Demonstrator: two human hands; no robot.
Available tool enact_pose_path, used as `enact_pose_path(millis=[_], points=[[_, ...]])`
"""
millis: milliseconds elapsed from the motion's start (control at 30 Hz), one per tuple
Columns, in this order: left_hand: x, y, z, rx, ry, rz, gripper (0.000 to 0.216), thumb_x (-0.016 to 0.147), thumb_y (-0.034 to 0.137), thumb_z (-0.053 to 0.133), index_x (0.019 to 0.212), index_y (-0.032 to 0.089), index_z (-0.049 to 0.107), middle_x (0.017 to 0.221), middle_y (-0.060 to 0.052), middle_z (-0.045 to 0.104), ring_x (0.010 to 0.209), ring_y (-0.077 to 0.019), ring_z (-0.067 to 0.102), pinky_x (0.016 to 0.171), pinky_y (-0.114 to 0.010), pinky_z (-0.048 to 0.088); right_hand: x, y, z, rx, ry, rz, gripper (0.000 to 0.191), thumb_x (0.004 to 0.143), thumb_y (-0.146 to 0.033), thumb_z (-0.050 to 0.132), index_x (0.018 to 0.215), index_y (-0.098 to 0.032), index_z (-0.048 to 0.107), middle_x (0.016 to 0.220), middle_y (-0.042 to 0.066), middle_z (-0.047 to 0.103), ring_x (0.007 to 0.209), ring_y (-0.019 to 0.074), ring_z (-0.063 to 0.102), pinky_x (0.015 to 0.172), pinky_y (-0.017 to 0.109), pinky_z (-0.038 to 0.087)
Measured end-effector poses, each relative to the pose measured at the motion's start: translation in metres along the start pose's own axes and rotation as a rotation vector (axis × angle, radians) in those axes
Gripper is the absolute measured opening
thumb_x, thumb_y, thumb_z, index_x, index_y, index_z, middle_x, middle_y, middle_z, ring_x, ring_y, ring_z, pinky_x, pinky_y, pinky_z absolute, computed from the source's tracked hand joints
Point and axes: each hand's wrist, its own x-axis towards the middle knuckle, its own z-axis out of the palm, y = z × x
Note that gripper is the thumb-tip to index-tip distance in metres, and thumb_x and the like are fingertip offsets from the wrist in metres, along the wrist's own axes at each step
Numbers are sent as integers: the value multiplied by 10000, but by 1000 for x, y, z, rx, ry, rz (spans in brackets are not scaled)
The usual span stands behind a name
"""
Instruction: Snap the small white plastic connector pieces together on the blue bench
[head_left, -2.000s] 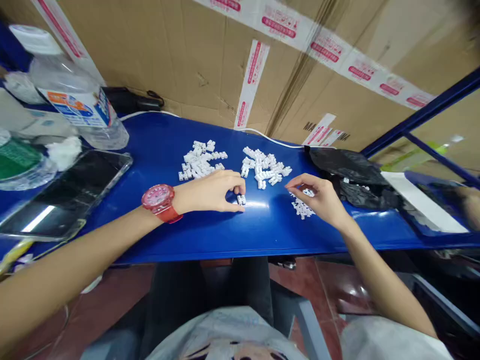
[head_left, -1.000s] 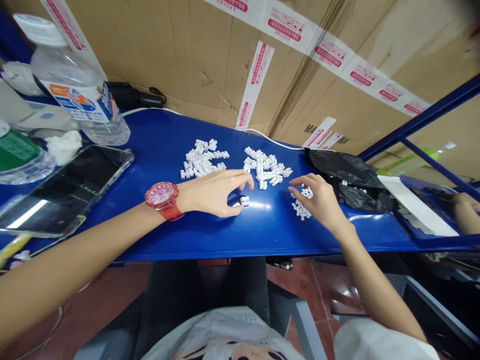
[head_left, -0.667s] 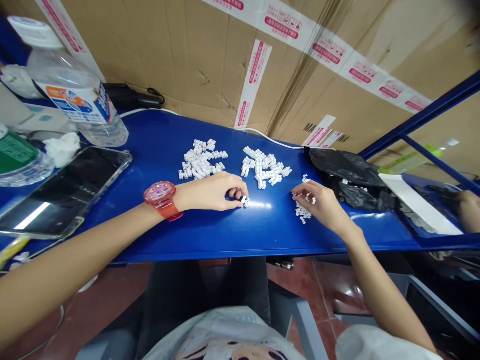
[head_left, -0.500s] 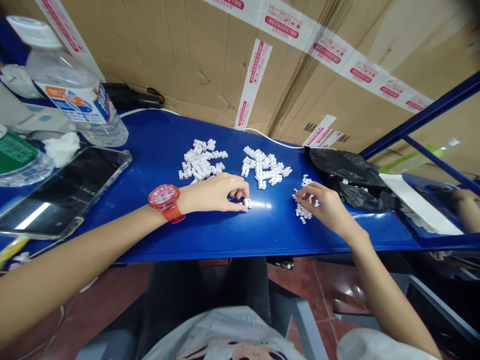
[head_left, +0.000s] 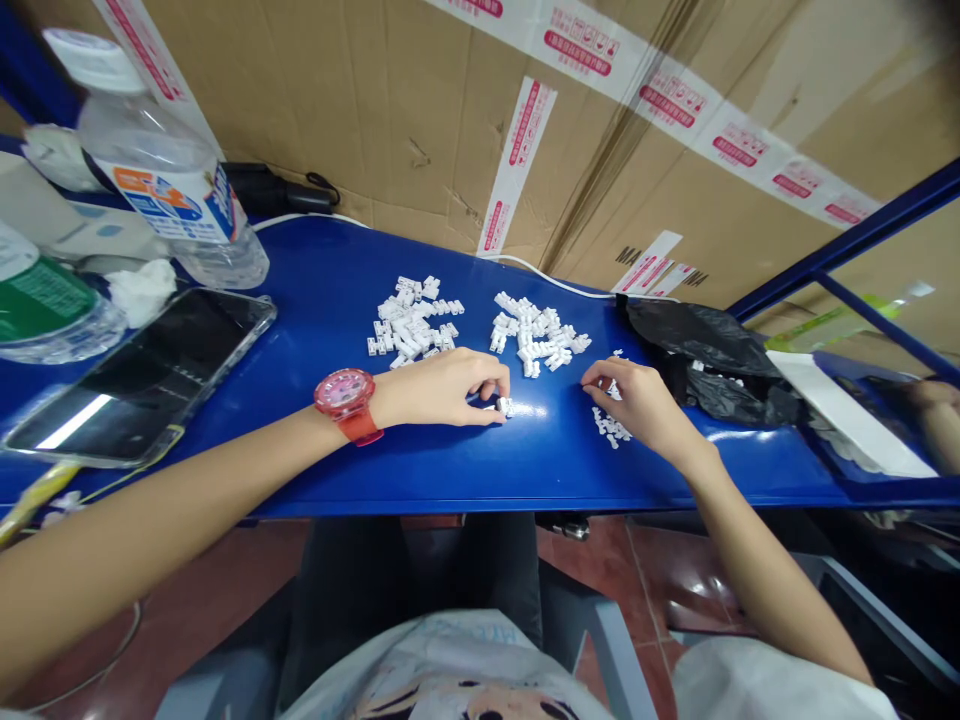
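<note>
Since the block is so small, my left hand seems to need only its tips for it: thumb on the near side, forefinger curled on the far side, the gap between them narrow and filled by that white piece. I have it low over the blue table, between me and the two heaps, probably so that both hands can get at it easily. The left heap and the middle heap lie well apart, perhaps to stop their pieces mixing. My right hand is bent over the bits, which I judge were put on that side to be within its reach. Its thumb and forefinger come nearly together at the tips; whether a bit is pinched there I cannot tell. The phone and bottle stand off to my left, and the black bag sits just beyond the bits, likely out of my wrists' way
</note>
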Motion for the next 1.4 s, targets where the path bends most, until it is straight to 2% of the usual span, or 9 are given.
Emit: enact_pose_path(millis=[167, 333, 433, 633, 800, 967, 1133, 1233, 1400], points=[[1, 1, 3, -4, 15, -9, 167, 875, 337, 668, 913, 174, 671, 815, -8, 614, 735, -133, 562, 688, -254, 411, 6, -26, 4, 180, 87, 34, 95, 899, -238, 622, 870, -187, 697, 846, 58, 717, 690, 175, 612, 661, 314, 473], [1, 3, 3, 18, 13, -5, 154, 872, 314, 688, 909, 167, 663, 808, 2, 613, 741, -129, 563, 717, -251, 411, 11, -63, 18, 645, -51, 78, 205, 880, -395, 700, 872, -192, 721, 868, 53, 736, 780, 194, 654, 710, 321, 502], [1, 3, 3, 19, 12, -4, 157, 882, 320, 678, 888, 164, 657, 810, 2, 617, 729, -127, 557, 707, -253, 404, 17, -71, 26, 722, -99, 64, 221, 873, -412, 709, 860, -192, 727, 866, 45, 726, 764, 181, 630, 689, 313, 482], [2, 2, 6, 33, 20, 3, 126, 880, 285, 665, 842, 167, 645, 770, 8, 601, 710, -128, 549, 684, -257, 387, 18, -74, 33, 637, -71, 60, 204, 897, -397, 681, 877, -197, 718, 805, 25, 690, 684, 150, 559, 595, 289, 402], [2, -2, 0, 177, 75, 18, 208, 931, 375, 616, 929, 173, 668, 915, -38, 665, 873, -185, 581, 811, -305, 410, 16, -77, 40, 423, 77, -11, 90, 946, -282, 609, 905, -214, 650, 828, 30, 657, 774, 179, 578, 693, 313, 447], [-3, -16, -18, 578, 366, -204, 290, 955, 346, 546, 1066, 121, 692, 1133, -166, 644, 1090, -333, 523, 937, -479, 377, 25, -63, 44, 104, 271, -95, 134, 980, -213, 499, 914, -221, 614, 906, 78, 622, 891, 235, 589, 824, 386, 487], [-4, -30, -21, 592, 333, -295, 233, 917, 329, 571, 942, 142, 707, 972, -133, 691, 1022, -324, 552, 905, -486, 402, 24, -44, 23, 53, 380, -40, 129, 965, -259, 532, 920, -210, 643, 913, 76, 608, 773, 200, 586, 725, 354, 495], [-2, -30, -17, 518, 313, -249, 188, 918, 263, 546, 929, 151, 697, 961, -106, 711, 1027, -300, 576, 921, -469, 401, 12, -26, 1, -2, 326, 17, 146, 943, -314, 584, 970, -202, 673, 949, 80, 621, 710, 176, 577, 674, 338, 490], [3, -14, -3, 274, 258, -147, 204, 941, 274, 543, 981, 138, 690, 930, -70, 699, 805, -172, 627, 858, -354, 444, -15, 3, -17, -26, 22, 16, 174, 935, -329, 612, 1023, -208, 700, 951, 73, 664, 707, 174, 614, 666, 331, 499]])
